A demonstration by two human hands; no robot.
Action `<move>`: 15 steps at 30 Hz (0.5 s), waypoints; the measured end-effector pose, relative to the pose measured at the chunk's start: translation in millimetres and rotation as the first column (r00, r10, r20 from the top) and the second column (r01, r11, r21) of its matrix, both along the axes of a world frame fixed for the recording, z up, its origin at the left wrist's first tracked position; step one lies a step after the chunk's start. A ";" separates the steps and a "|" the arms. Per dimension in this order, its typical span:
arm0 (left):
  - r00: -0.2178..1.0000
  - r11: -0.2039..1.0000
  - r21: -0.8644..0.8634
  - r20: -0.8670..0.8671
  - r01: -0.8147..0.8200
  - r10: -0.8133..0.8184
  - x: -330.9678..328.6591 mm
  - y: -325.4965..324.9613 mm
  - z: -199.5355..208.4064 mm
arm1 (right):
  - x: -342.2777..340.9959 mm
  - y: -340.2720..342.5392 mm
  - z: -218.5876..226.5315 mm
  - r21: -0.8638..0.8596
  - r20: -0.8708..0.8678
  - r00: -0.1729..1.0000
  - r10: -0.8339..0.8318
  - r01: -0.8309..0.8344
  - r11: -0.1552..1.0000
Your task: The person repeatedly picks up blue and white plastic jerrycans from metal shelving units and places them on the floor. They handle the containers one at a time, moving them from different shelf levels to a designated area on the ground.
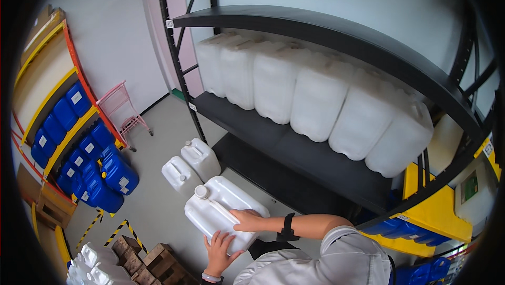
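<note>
White jerrycan is held near the front edge of the black bottom shelf.
Right hand curls closed around its handle; left hand lies open, fingers spread, against the near end; two other jerrycans stand beyond.

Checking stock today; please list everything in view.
held jug: 1, white, centre foreground
shelving: 1, black, centre to right
shelf jugs: at least 6, white, on shelving
floor jugs: 2, white, beside shelving
corner jugs: several, white, lower left
rack: 1, orange and yellow, left
blue jugs: many, blue, around rack and lower right
cart: 1, pink, back left
pallets: count unclear, brown, lower left
wristband: 1, black, right wrist
sleeve: 1, pale grey, right arm
left grip: 1, bare, spread against held jug
right grip: 1, bare, closed on held jug
</note>
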State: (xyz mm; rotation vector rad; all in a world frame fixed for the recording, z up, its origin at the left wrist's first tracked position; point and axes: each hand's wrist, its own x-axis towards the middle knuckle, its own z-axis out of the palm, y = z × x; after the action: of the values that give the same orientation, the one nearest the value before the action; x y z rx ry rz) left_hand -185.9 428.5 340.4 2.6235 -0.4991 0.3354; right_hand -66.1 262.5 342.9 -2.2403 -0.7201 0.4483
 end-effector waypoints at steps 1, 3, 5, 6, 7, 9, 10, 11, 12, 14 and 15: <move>1.000 1.000 0.005 -0.009 -0.015 0.015 7.7 9.3 -1.2 | 10.8 11.1 -4.1 0.004 0.005 1.000 0.016 -0.016 1.000; 0.999 0.999 0.015 -0.025 -0.041 0.041 27.3 27.2 -2.3 | 38.8 33.7 -16.3 0.002 -0.043 0.997 0.072 -0.072 0.997; 0.994 0.997 0.026 -0.072 -0.075 0.077 44.3 45.6 -9.4 | 62.4 57.4 -27.1 -0.003 -0.080 0.991 0.107 -0.108 0.994; 0.991 0.995 0.031 -0.093 -0.094 0.097 53.3 55.6 -12.9 | 72.4 71.3 -30.4 -0.008 -0.092 0.988 0.121 -0.123 0.992; 0.986 0.993 0.044 -0.120 -0.111 0.116 61.5 63.9 -14.0 | 80.4 83.4 -34.4 -0.014 -0.108 0.985 0.131 -0.134 0.991; 0.973 0.987 0.073 -0.175 -0.143 0.154 78.2 79.7 -15.2 | 101.1 105.5 -44.3 -0.004 -0.106 0.980 0.169 -0.170 0.985; 0.966 0.987 0.084 -0.207 -0.138 0.152 88.4 88.1 -15.7 | 111.9 115.1 -43.8 -0.014 -0.126 0.975 0.185 -0.188 0.982; 0.963 0.987 0.084 -0.218 -0.141 0.156 100.9 96.4 -17.8 | 122.6 124.5 -44.9 -0.025 -0.146 0.969 0.198 -0.204 0.979; 0.960 0.986 0.082 -0.231 -0.142 0.157 110.4 102.5 -22.0 | 134.0 132.4 -56.7 -0.025 -0.165 0.965 0.203 -0.210 0.977; 0.949 0.986 0.078 -0.271 -0.145 0.161 132.3 109.7 -30.0 | 159.4 143.6 -73.4 -0.094 -0.160 0.972 0.173 -0.190 0.977; 0.941 0.986 0.076 -0.297 -0.146 0.163 144.7 112.1 -34.5 | 169.5 148.1 -78.6 -0.128 -0.157 0.975 0.156 -0.177 0.976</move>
State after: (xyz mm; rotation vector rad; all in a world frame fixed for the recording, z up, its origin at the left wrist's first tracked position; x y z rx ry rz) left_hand -41.1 540.6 305.9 2.7054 -0.2016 -0.0364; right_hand 103.4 410.6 264.3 -2.2576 -0.8249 0.7590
